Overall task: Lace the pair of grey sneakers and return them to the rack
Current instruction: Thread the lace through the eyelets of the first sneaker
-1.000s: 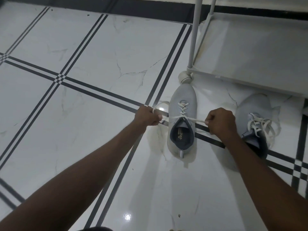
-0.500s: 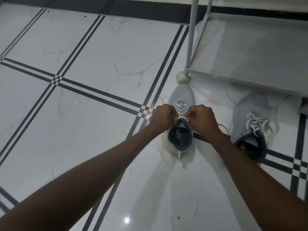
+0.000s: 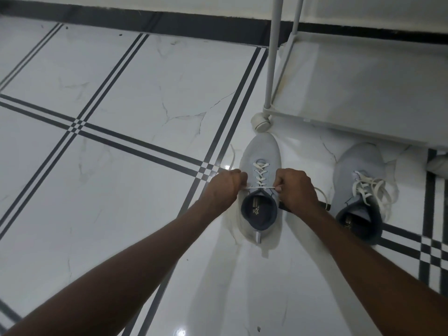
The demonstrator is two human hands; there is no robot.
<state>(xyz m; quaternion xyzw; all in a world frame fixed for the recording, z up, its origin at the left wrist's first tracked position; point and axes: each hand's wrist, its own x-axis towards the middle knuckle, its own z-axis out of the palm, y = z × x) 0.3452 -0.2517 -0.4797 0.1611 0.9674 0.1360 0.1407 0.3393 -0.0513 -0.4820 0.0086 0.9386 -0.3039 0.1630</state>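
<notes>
A grey sneaker [image 3: 263,151] stands on the white tiled floor with its toe pointing away from me. Its white lace [image 3: 260,174] criss-crosses the upper and runs taut across the tongue between my hands. My left hand [image 3: 224,186] is closed on the lace end at the shoe's left side. At the right side my right hand [image 3: 297,189] grips the other end. The second grey sneaker [image 3: 356,163] sits to the right, its white lace [image 3: 371,190] bunched loosely on top. The white rack [image 3: 363,88] stands just beyond both shoes.
The rack's white upright pole [image 3: 275,54] and round caster [image 3: 260,122] stand right at the toe of the left sneaker. A white object [image 3: 437,164] pokes in at the right edge under the rack shelf. Dark wall skirting runs along the back.
One second ago my hands were spread wide with the lace stretched out. They came together over the tongue, and now sit slightly apart again with a short taut span of lace between them.
</notes>
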